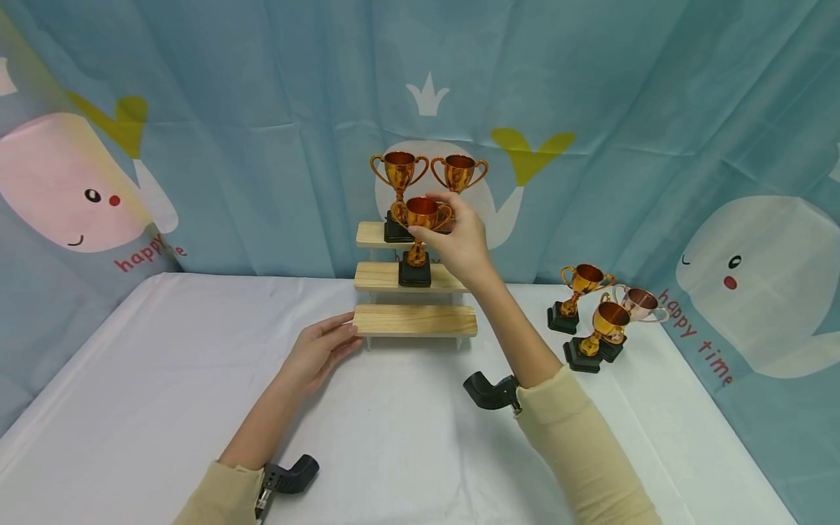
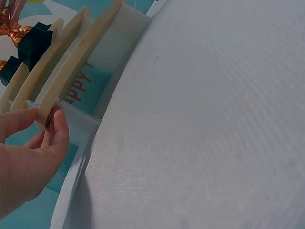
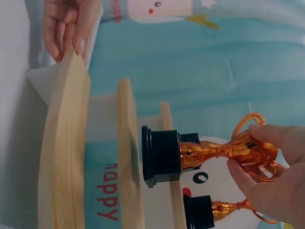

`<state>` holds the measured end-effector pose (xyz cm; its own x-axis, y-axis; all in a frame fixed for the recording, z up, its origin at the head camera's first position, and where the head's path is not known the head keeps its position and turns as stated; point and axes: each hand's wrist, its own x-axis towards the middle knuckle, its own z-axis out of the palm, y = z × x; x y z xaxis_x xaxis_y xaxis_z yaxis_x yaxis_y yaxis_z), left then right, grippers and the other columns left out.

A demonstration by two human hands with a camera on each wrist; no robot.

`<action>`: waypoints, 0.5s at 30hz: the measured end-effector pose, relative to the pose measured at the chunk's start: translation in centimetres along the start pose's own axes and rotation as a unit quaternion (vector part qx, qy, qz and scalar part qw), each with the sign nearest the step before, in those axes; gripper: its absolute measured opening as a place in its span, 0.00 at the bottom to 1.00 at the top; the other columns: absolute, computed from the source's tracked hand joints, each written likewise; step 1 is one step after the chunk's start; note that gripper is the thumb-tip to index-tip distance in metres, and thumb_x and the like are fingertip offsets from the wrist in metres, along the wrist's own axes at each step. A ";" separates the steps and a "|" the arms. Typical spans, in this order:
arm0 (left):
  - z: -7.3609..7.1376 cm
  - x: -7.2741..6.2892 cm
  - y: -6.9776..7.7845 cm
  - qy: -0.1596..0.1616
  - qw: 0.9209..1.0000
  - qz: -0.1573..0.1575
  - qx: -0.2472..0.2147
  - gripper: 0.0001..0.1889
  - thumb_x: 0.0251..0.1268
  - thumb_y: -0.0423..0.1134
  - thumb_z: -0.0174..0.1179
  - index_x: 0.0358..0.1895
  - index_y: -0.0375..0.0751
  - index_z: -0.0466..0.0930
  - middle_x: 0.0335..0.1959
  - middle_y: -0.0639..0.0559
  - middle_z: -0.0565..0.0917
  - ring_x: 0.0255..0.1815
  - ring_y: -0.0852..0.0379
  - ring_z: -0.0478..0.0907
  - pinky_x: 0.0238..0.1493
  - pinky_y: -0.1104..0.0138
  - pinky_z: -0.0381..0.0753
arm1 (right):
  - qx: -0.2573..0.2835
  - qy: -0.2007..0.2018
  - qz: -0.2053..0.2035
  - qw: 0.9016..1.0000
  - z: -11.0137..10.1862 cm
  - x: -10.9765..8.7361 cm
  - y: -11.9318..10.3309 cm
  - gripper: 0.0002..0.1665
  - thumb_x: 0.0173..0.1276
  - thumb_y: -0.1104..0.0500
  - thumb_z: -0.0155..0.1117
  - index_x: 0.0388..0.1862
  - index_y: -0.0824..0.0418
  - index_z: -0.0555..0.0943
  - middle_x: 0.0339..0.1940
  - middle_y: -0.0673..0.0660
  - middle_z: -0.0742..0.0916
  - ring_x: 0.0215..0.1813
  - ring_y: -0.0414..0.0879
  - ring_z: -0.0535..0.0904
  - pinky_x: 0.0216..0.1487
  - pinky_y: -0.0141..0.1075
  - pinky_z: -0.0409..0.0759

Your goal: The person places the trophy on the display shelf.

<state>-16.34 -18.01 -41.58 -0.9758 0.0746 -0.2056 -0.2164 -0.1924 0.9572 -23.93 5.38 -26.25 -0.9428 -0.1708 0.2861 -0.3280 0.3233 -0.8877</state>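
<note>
Pinching gold trophy up top w/ R hand at mid shelf, prob to keep it upright; can't rly tell if touching wood. Pinching bottom shelf end w/ L hand, prob to brace.

Right hand higher than left hand

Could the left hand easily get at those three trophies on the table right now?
Probably not easily: the left hand pinches the left end of the lowest shelf, and the right forearm lies between it and the three trophies.
</note>
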 end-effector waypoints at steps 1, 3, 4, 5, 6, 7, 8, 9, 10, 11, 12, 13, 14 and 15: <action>0.0 0.0 0.0 0.000 1.000 0.000 0.001 0.29 0.84 0.29 0.50 0.81 0.23 0.56 0.76 0.28 0.64 0.49 0.68 0.83 0.59 0.75 0.85 | 0.000 0.000 -0.002 1.000 0.1 0.0 0.0 0.35 0.72 0.62 0.74 0.75 0.61 0.74 0.71 0.61 0.79 0.37 0.48 0.79 0.31 0.29 0.78; 0.0 0.0 0.0 0.001 1.000 -0.002 0.002 0.29 0.84 0.29 0.51 0.81 0.23 0.56 0.77 0.28 0.64 0.49 0.68 0.83 0.59 0.75 0.85 | -0.001 0.000 -0.007 1.000 0.4 0.0 0.0 0.35 0.72 0.62 0.74 0.75 0.61 0.74 0.70 0.61 0.80 0.34 0.48 0.77 0.30 0.29 0.77; 0.0 0.0 0.0 0.001 1.000 -0.002 0.003 0.29 0.84 0.29 0.51 0.81 0.23 0.56 0.77 0.28 0.64 0.49 0.68 0.83 0.59 0.75 0.85 | 0.000 0.000 -0.010 1.000 0.6 0.1 0.0 0.35 0.72 0.62 0.75 0.75 0.62 0.74 0.68 0.61 0.81 0.34 0.47 0.77 0.30 0.29 0.77; 0.1 0.0 0.0 0.001 1.000 -0.002 0.004 0.29 0.84 0.29 0.51 0.81 0.23 0.56 0.77 0.28 0.64 0.49 0.68 0.83 0.59 0.74 0.85 | 0.003 -0.001 -0.013 1.000 0.7 0.1 0.0 0.35 0.72 0.62 0.75 0.75 0.63 0.74 0.67 0.62 0.82 0.34 0.46 0.77 0.30 0.28 0.78; 0.1 0.0 0.0 0.001 1.000 -0.003 0.005 0.29 0.85 0.29 0.51 0.81 0.23 0.56 0.77 0.28 0.64 0.49 0.68 0.83 0.59 0.74 0.85 | 0.004 0.000 -0.014 1.000 0.9 0.1 0.0 0.35 0.71 0.62 0.75 0.75 0.63 0.74 0.66 0.61 0.82 0.33 0.46 0.77 0.30 0.28 0.78; 0.1 0.0 0.1 0.001 1.000 -0.003 0.006 0.29 0.85 0.29 0.51 0.81 0.23 0.56 0.77 0.28 0.64 0.49 0.68 0.83 0.59 0.74 0.85 | 0.007 0.000 -0.014 1.000 1.1 0.2 0.0 0.35 0.71 0.63 0.75 0.74 0.63 0.75 0.65 0.62 0.82 0.33 0.46 0.77 0.30 0.29 0.78; 0.1 0.0 0.1 0.001 1.000 -0.003 0.006 0.29 0.85 0.30 0.51 0.81 0.23 0.56 0.77 0.28 0.64 0.49 0.68 0.83 0.59 0.74 0.85 | 0.011 -0.001 -0.013 1.000 1.2 0.2 0.0 0.35 0.71 0.63 0.75 0.74 0.63 0.75 0.65 0.62 0.82 0.33 0.45 0.77 0.31 0.29 0.79; 0.1 0.0 0.0 0.001 1.000 -0.003 0.007 0.29 0.85 0.30 0.51 0.81 0.23 0.56 0.77 0.28 0.64 0.49 0.68 0.82 0.59 0.74 0.85 | 0.014 -0.002 -0.011 1.000 1.4 0.2 0.0 0.35 0.71 0.63 0.75 0.75 0.63 0.74 0.64 0.62 0.83 0.33 0.45 0.77 0.32 0.30 0.79; 0.1 0.0 0.0 0.000 1.000 -0.003 0.008 0.29 0.85 0.30 0.51 0.81 0.23 0.56 0.77 0.28 0.64 0.50 0.68 0.82 0.59 0.74 0.85 | 0.019 -0.004 -0.009 1.000 1.5 0.3 0.1 0.35 0.71 0.63 0.75 0.75 0.62 0.74 0.64 0.62 0.83 0.34 0.44 0.78 0.33 0.30 0.80; 0.1 0.0 0.0 0.000 1.000 -0.003 0.009 0.29 0.85 0.30 0.51 0.81 0.23 0.56 0.77 0.28 0.64 0.50 0.68 0.82 0.59 0.74 0.85 | 0.020 -0.004 -0.006 1.000 1.7 0.4 0.1 0.35 0.71 0.63 0.75 0.75 0.62 0.74 0.64 0.62 0.83 0.32 0.44 0.77 0.33 0.30 0.80; 0.1 -0.1 0.0 0.000 1.000 -0.003 0.010 0.29 0.85 0.30 0.51 0.81 0.23 0.55 0.77 0.28 0.64 0.50 0.67 0.82 0.59 0.74 0.85 | 0.022 -0.006 -0.004 1.000 1.8 0.4 0.1 0.35 0.71 0.63 0.75 0.75 0.62 0.74 0.65 0.61 0.82 0.33 0.44 0.78 0.34 0.30 0.80; 0.0 -0.1 0.0 0.000 1.000 -0.003 0.009 0.29 0.85 0.30 0.51 0.81 0.23 0.55 0.77 0.28 0.64 0.50 0.67 0.82 0.59 0.74 0.85 | 0.026 -0.007 -0.003 1.000 1.9 0.5 0.1 0.35 0.71 0.63 0.75 0.75 0.62 0.74 0.66 0.61 0.81 0.34 0.44 0.78 0.35 0.30 0.81; 0.0 -0.1 0.0 0.000 1.000 -0.003 0.010 0.29 0.85 0.30 0.51 0.81 0.24 0.55 0.77 0.28 0.64 0.50 0.67 0.82 0.59 0.74 0.85 | 0.023 -0.008 -0.001 1.000 2.1 0.5 0.1 0.35 0.71 0.63 0.75 0.75 0.61 0.74 0.67 0.61 0.81 0.33 0.44 0.77 0.35 0.30 0.80; 0.0 0.0 0.0 0.000 1.000 -0.003 0.010 0.29 0.85 0.30 0.51 0.81 0.24 0.55 0.77 0.28 0.64 0.50 0.67 0.82 0.60 0.74 0.85 | 0.019 -0.007 -0.001 1.000 2.2 0.6 0.0 0.35 0.71 0.62 0.75 0.75 0.61 0.74 0.67 0.61 0.81 0.33 0.44 0.76 0.34 0.30 0.80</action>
<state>-16.30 -18.00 -41.55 -0.9745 0.0758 -0.2112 -0.2215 -0.1726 0.9598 -24.36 3.27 -26.91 -0.9409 -0.1855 0.2834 -0.3278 0.2882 -0.8997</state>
